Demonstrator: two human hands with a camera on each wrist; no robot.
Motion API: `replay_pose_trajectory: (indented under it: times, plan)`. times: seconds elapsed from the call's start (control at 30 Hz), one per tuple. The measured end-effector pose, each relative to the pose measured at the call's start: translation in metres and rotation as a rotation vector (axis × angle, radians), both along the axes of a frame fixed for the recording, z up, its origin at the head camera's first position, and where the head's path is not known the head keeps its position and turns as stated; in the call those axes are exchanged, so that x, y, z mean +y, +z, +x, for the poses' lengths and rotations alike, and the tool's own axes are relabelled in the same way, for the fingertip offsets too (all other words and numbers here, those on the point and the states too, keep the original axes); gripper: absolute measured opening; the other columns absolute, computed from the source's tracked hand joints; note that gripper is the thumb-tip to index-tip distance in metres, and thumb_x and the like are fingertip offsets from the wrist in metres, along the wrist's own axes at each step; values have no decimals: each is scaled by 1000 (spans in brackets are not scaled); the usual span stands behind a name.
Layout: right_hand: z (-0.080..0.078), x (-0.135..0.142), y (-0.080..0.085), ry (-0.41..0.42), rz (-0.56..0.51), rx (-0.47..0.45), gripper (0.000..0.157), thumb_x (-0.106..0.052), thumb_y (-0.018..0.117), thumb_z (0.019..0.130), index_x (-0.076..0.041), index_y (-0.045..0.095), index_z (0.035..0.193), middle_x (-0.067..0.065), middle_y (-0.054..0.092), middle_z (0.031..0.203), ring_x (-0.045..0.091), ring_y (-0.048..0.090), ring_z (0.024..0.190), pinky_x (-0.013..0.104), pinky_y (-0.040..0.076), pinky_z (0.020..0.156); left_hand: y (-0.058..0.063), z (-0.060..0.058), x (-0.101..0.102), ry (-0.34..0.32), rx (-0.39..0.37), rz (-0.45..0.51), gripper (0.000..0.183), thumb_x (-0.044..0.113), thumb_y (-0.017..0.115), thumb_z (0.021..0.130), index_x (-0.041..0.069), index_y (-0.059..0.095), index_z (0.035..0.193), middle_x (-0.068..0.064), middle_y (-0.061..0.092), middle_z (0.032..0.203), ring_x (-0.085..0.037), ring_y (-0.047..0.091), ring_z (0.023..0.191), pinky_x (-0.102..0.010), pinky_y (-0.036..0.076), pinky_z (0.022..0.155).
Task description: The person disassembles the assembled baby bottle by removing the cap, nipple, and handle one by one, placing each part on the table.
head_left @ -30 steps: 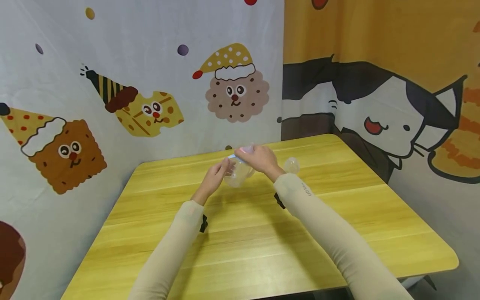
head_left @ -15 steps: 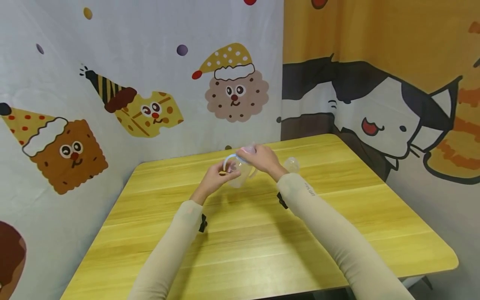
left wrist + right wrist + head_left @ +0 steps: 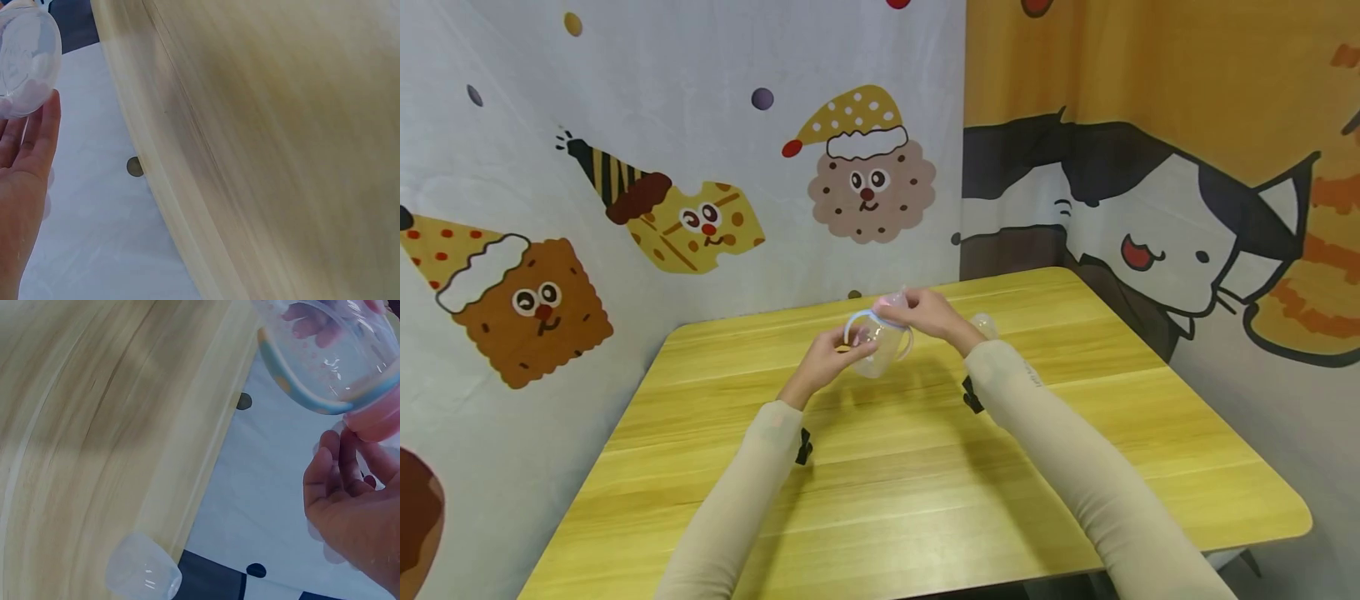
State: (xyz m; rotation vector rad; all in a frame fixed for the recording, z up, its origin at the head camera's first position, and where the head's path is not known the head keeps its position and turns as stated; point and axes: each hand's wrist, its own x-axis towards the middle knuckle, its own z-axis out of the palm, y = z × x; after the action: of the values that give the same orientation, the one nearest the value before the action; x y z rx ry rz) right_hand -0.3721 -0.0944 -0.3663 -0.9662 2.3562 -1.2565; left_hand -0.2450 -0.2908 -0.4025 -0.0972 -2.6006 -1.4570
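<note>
A clear baby bottle (image 3: 874,350) with a pink collar (image 3: 378,422) and curved blue handles (image 3: 294,390) is held tilted above the table, its top leaning right in the head view. My left hand (image 3: 826,360) grips the bottle's body from the left. In the left wrist view, that hand's fingers (image 3: 44,131) lie against the bottle, whose base faces the camera. My right hand (image 3: 934,315) pinches the pink collar at the top with thumb and fingers. The teat is mostly hidden by this hand.
A clear domed cap (image 3: 142,567) sits on the yellow wood-grain table (image 3: 865,467), just beyond my right wrist. The table's far edge lies close behind the bottle, against a printed cloth (image 3: 715,100).
The left hand has shifted its hold, so a blue handle now shows at its fingers. The right hand's wrist has swung slightly right, partly covering the cap; its fingers stay at the collar.
</note>
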Motion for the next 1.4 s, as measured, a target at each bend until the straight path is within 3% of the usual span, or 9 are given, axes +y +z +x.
replay_pose_trajectory:
  times: [0.13, 0.33, 0.43, 0.53, 0.7, 0.9, 1.0, 1.13, 1.4]
  plan:
    - [-1, 4, 5, 44, -14, -65, 66, -58, 62, 83, -19, 45, 134, 9, 58, 117, 29, 57, 108, 47, 48, 94, 0, 0, 0, 18, -26, 8, 29, 38, 66, 88, 14, 65, 103, -4, 66, 106, -20, 60, 103, -35, 52, 83]
    - [-4, 6, 5, 115, -46, -66, 73, -45, 63, 86, -18, 31, 145, 11, 52, 124, 29, 53, 113, 47, 45, 99, -1, -1, -2, 29, -31, 11, 31, 40, 67, 87, 14, 66, 105, -6, 66, 109, -21, 60, 104, -35, 52, 83]
    - [-5, 5, 4, 108, -41, -79, 77, -51, 62, 86, -19, 29, 147, 11, 50, 128, 29, 51, 117, 48, 43, 101, -2, -1, -2, 29, -20, 7, 31, 40, 66, 88, 14, 65, 105, -6, 66, 108, -20, 61, 104, -35, 53, 83]
    - [-3, 4, 5, 12, 5, -77, 86, -70, 56, 80, -20, 30, 146, 11, 48, 134, 30, 50, 120, 50, 44, 100, -2, 0, -2, 33, -12, 4, 31, 39, 66, 88, 13, 64, 104, -6, 65, 108, -20, 62, 104, -35, 54, 84]
    - [4, 3, 11, -207, 125, 3, 100, -90, 39, 69, -13, 46, 134, 12, 55, 130, 31, 55, 113, 48, 49, 90, -4, -1, -2, 51, 5, 5, 33, 39, 67, 87, 12, 63, 106, -5, 65, 108, -20, 61, 104, -37, 53, 88]
    - [6, -2, 11, -309, 225, 7, 91, -95, 38, 62, -12, 62, 87, 7, 63, 83, 22, 54, 69, 32, 43, 55, -20, -10, -6, 50, 67, 14, 32, 38, 69, 86, 11, 60, 100, -6, 61, 103, -20, 59, 100, -36, 54, 90]
    - [6, -4, 10, -310, 286, -7, 85, -96, 39, 59, -15, 60, 71, 5, 61, 71, 20, 50, 58, 30, 37, 48, -29, -15, -9, 54, 91, 3, 35, 44, 70, 83, 14, 58, 95, -5, 60, 100, -18, 60, 98, -35, 54, 90]
    - [7, -4, 10, -285, 314, -7, 82, -94, 46, 59, -15, 62, 70, 8, 66, 77, 21, 56, 64, 30, 39, 49, -31, -14, -10, 56, 97, 3, 34, 46, 70, 82, 17, 59, 97, -2, 61, 101, -17, 60, 98, -34, 54, 89]
    - [7, 6, 13, -127, 202, -47, 62, -76, 59, 72, -14, 67, 75, 10, 66, 86, 26, 61, 78, 30, 46, 62, -14, -3, -2, 10, 69, 23, 35, 30, 70, 86, 6, 62, 111, -9, 64, 106, -23, 62, 101, -38, 55, 88]
